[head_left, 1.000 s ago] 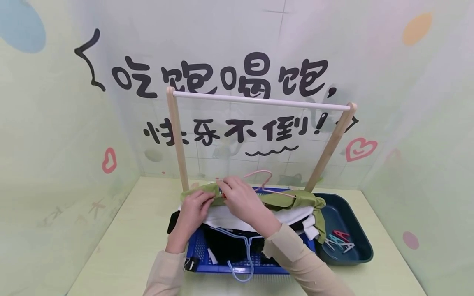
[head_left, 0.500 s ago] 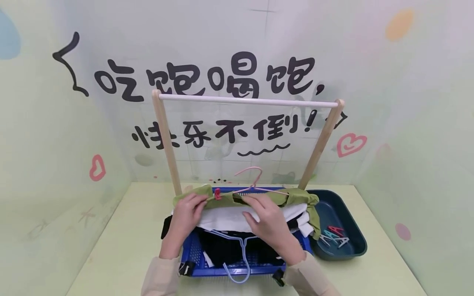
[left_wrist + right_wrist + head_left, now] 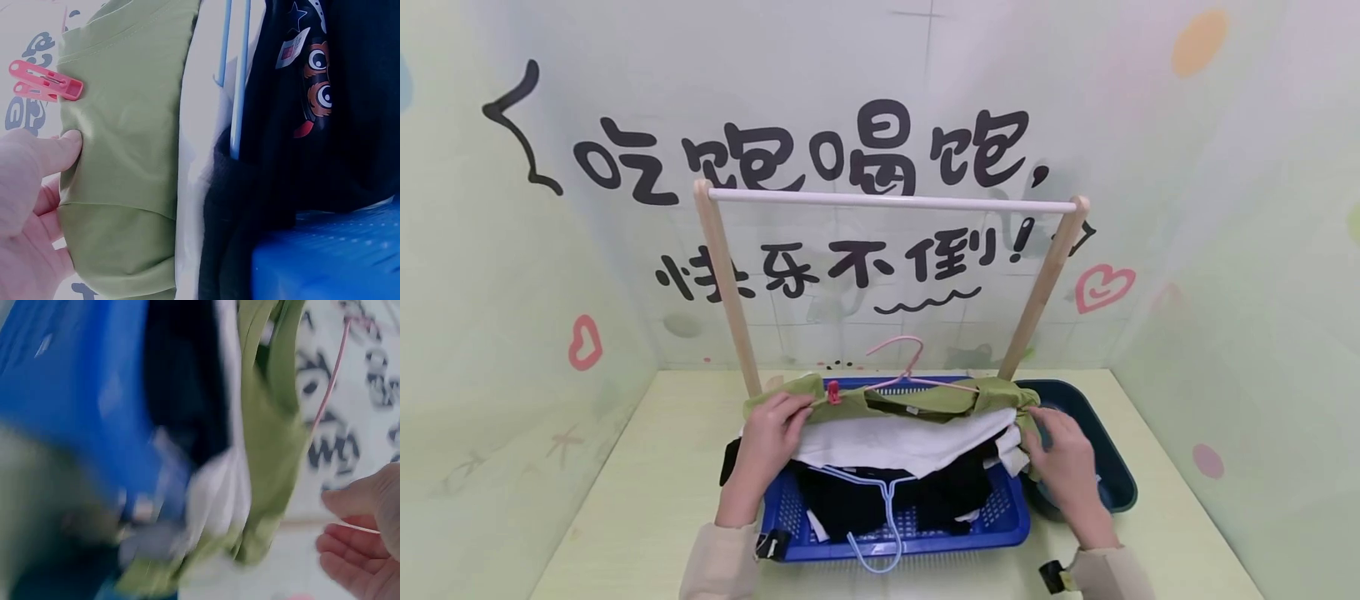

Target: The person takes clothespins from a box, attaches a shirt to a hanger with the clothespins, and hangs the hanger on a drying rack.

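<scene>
My left hand [image 3: 771, 432] pinches the left shoulder of a green shirt [image 3: 125, 137], thumb in front and fingers behind. A red clothespin [image 3: 47, 81] is clipped on the shirt's upper edge, just above that thumb in the left wrist view. The shirt hangs on a pink hanger [image 3: 916, 360], whose hook points up. At the shirt's right end is my right hand [image 3: 1063, 458], its fingers loosely bent; the right wrist view, partly blurred, shows them apart from the cloth. A white garment [image 3: 872, 442] lies directly in front of the green shirt.
A blue basket [image 3: 820, 551] underneath holds black clothes [image 3: 842, 504] and a blue hanger [image 3: 891, 508], its hook over the front rim. A dark green basin [image 3: 1123, 479] stands at the right. Behind rises a rack with a white bar [image 3: 887, 200] on wooden posts [image 3: 1033, 308].
My right hand has let go near the red clothespin, leaving it clipped on the shirt, and moved right to the shirt's other end. The left hand stays at the left shoulder.
</scene>
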Available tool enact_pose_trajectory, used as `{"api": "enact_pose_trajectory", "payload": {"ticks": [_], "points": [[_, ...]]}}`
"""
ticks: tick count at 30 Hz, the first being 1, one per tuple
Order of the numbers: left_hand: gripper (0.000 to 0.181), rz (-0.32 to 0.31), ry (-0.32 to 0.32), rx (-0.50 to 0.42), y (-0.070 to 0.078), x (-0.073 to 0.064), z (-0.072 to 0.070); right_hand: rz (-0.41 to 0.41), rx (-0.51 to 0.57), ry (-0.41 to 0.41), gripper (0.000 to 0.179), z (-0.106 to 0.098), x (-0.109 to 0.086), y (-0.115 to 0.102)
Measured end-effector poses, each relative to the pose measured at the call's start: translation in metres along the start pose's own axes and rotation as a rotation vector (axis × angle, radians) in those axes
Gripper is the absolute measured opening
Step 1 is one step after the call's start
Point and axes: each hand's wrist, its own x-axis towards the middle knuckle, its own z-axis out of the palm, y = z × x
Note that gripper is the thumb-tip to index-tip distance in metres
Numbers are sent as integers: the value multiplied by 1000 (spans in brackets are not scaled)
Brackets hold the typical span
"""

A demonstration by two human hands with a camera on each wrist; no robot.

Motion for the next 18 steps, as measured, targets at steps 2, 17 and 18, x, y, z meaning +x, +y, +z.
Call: {"api": "enact_pose_trajectory", "payload": {"ticks": [2, 17, 18], "points": [[20, -7, 3, -10, 0, -1, -1, 82, -44, -97, 32, -7, -8, 16], [19, -30, -13, -39, 2, -2, -1, 482, -30, -989, 13, -11, -39, 80], [19, -32, -13, -40, 2, -2, -1, 484, -32, -1016, 15, -9, -40, 82]]}}
